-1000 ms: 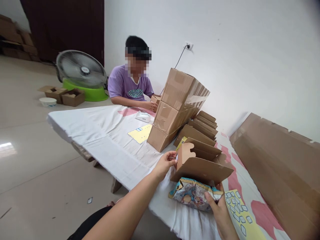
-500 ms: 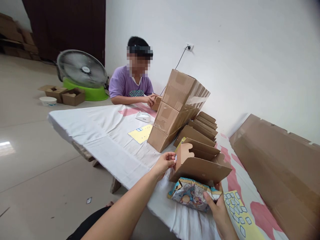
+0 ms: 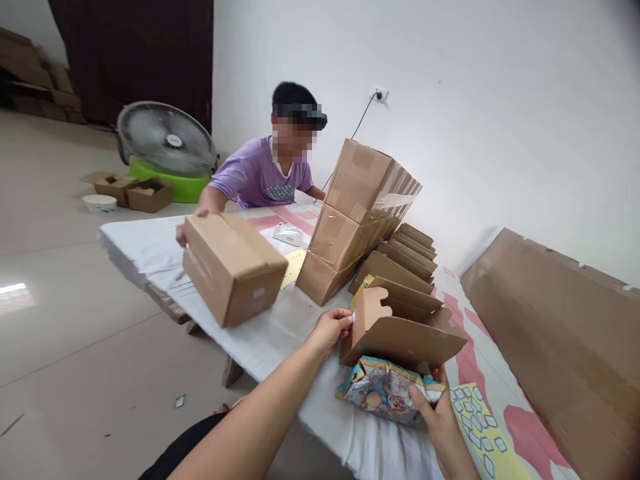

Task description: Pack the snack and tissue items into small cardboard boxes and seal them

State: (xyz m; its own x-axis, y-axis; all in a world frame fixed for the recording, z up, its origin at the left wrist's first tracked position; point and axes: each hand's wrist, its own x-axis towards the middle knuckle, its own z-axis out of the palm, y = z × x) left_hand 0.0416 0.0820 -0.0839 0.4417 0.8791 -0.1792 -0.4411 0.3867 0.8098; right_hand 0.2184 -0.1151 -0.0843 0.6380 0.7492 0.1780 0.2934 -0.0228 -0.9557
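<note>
Left hand (image 3: 333, 331) is at the left end of the open carton (image 3: 413, 340), thumb and fingers drawn nearly together. Small pale label (image 3: 355, 317) sits right at the fingertips, against the carton's end wall; can't tell if it's pinched or only being pressed on. Right hand (image 3: 434, 407) is closed around the right end of the printed packet (image 3: 383, 393), thumb on the near face, other fingers mostly hidden behind. Packet is on the near side of the carton, just in front of its wall (turquoise and gold edge, crumpled, cartoon print). Carton stands on the cloth-covered table (image 3: 280, 353), near right, flaps up.

Beyond it, a row of open cartons (image 3: 400, 257) runs toward the far wall. Left of that row: stack of taped boxes (image 3: 345, 217), three high at the near end. Yellow sticker sheet (image 3: 480, 427) lies to the right of the right hand, pale stickers on it. Large cardboard panel (image 3: 555, 340) at far right.

Across the table, a co-worker (image 3: 270, 177) in a purple shirt has one hand on a closed box (image 3: 235, 267), tilted, on the left side. White dispenser (image 3: 287, 233) is between the co-worker and the stack.
</note>
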